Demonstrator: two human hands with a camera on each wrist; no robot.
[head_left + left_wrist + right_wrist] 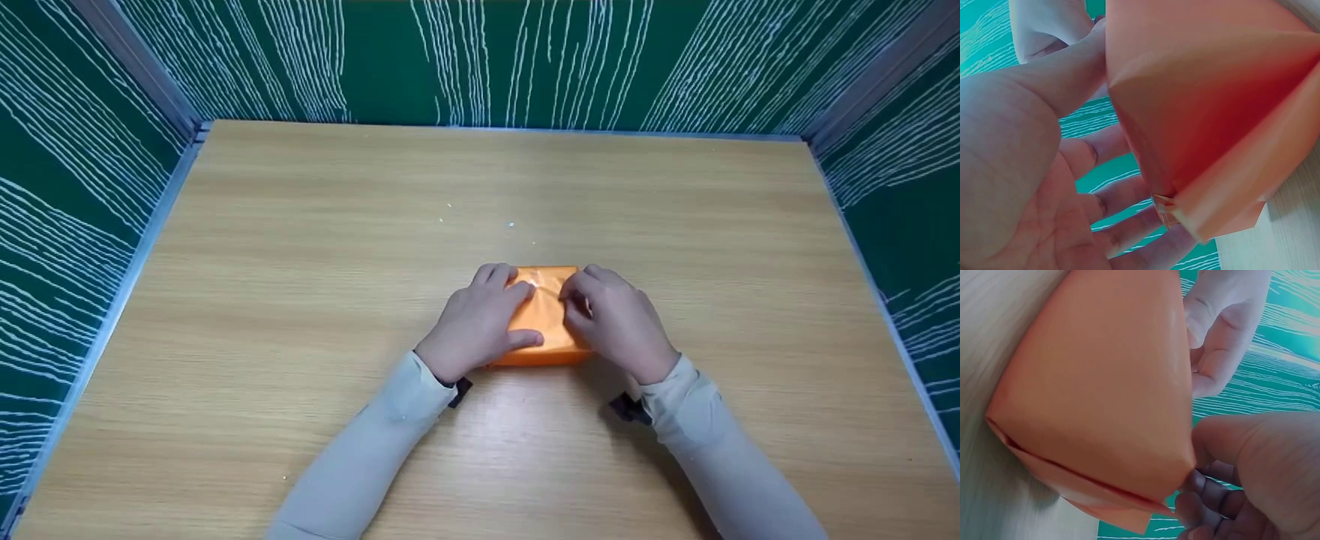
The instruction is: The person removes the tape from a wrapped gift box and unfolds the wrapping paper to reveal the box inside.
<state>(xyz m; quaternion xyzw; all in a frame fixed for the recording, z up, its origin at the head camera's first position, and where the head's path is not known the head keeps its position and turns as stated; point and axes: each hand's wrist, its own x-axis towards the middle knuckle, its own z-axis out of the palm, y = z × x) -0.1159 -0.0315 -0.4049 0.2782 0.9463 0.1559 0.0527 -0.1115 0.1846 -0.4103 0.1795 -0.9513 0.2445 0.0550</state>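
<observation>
A box-shaped package in orange wrapping paper (551, 330) lies on the table below both hands. My left hand (484, 319) rests on its left part, fingers spread and thumb lying along the near top. Those fingers reach nearly straight past the package in the left wrist view, where a folded paper flap (1252, 169) stands loose at the left end. On the right, my right hand (619, 319) has curled fingers and pinches the paper near the top right edge. A pleated end (1084, 484) shows in the right wrist view; what lies inside the paper is hidden.
The wooden table (300, 225) carries small white scraps (511, 224) beyond the package. Green panels with white streaks (382, 60) stand along the back and both sides, with blue edging (135, 262) at the table's border.
</observation>
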